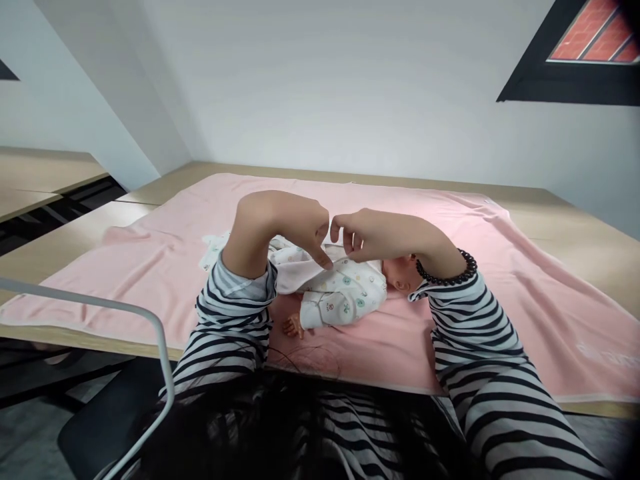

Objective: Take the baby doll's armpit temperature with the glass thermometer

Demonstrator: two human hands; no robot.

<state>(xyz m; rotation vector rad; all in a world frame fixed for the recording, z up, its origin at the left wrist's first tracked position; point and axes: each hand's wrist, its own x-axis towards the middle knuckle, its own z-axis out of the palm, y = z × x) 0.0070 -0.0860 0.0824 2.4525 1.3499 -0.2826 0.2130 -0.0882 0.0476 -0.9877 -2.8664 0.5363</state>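
A baby doll lies on a pink blanket, its head to the right. It wears a white jacket with small green and grey prints; one small doll hand sticks out of the near sleeve. My left hand is bent at the wrist over the doll's middle, thumb pointing down apart from the curled fingers. Opposite it, my right hand hovers over the doll's chest, its loosely bent fingers apart and nothing visible in them. My forearms partly cover the doll's head and lower body. Whether either hand touches the jacket is unclear.
The blanket covers most of a wooden table set against a white wall. A grey metal rail and a dark chair seat are at the near left. A dark-framed window is at the upper right.
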